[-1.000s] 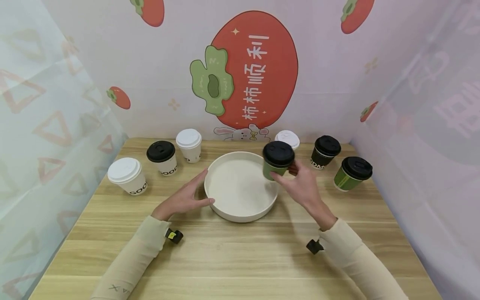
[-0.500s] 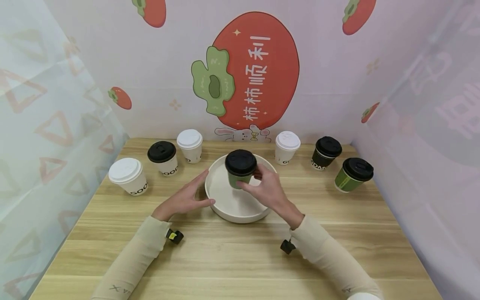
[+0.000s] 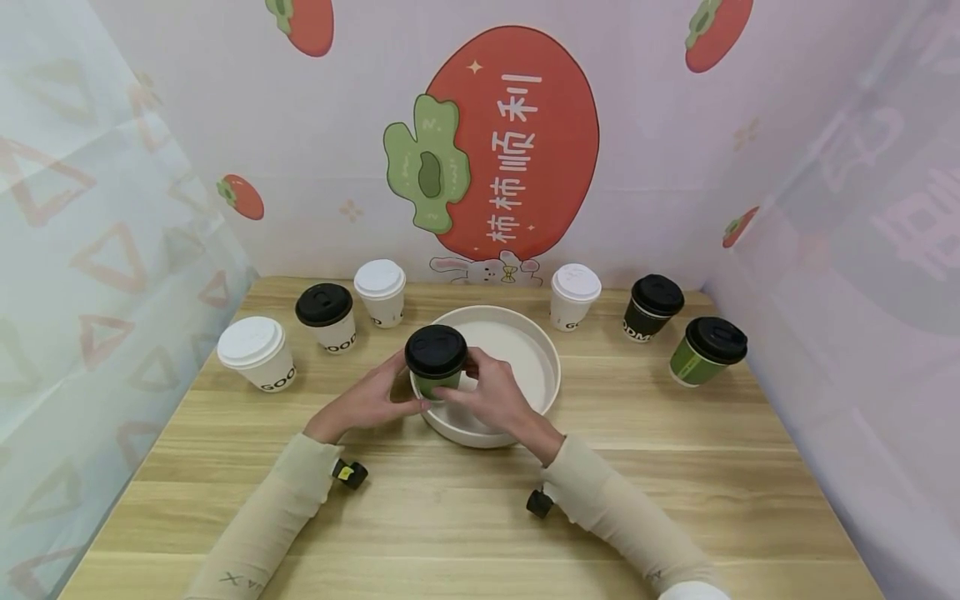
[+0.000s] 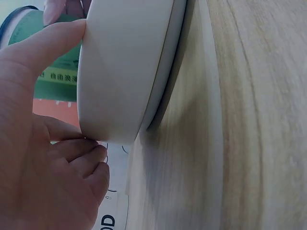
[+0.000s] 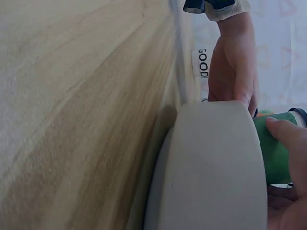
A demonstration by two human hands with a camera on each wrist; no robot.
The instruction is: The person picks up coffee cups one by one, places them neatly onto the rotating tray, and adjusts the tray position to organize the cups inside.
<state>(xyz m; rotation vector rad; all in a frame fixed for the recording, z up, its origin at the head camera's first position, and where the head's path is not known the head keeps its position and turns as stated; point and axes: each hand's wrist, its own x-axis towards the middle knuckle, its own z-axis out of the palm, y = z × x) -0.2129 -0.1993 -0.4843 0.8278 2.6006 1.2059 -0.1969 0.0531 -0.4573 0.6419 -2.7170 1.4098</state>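
Observation:
My right hand (image 3: 491, 394) grips a green paper cup (image 3: 437, 385) with a black lid, thumb in front and fingers behind. The cup is upright over the left side of a round cream tray (image 3: 536, 392); whether its base touches the tray cannot be told. Against the tray's left rim rests my left hand (image 3: 366, 402), thumb and fingers spread apart, close beside the cup. In the left wrist view, the thumb (image 4: 60, 40) touches the tray's rim and the other fingers lie lower along it. The right wrist view shows the cup's green side (image 5: 274, 148) under my right thumb.
At the left stand a large white-lidded cup (image 3: 258, 357), a black-lidded white cup (image 3: 334, 332) and a smaller white cup (image 3: 382, 304). To the right are a white cup (image 3: 572, 308), a black cup (image 3: 643, 318) and another green cup (image 3: 693, 362). A printed cloth wall (image 3: 300, 125) closes the table's back.
My right hand has carried the green paper cup leftward across the tray, from its right side to its left rim. The left hand has stayed at the tray's rim.

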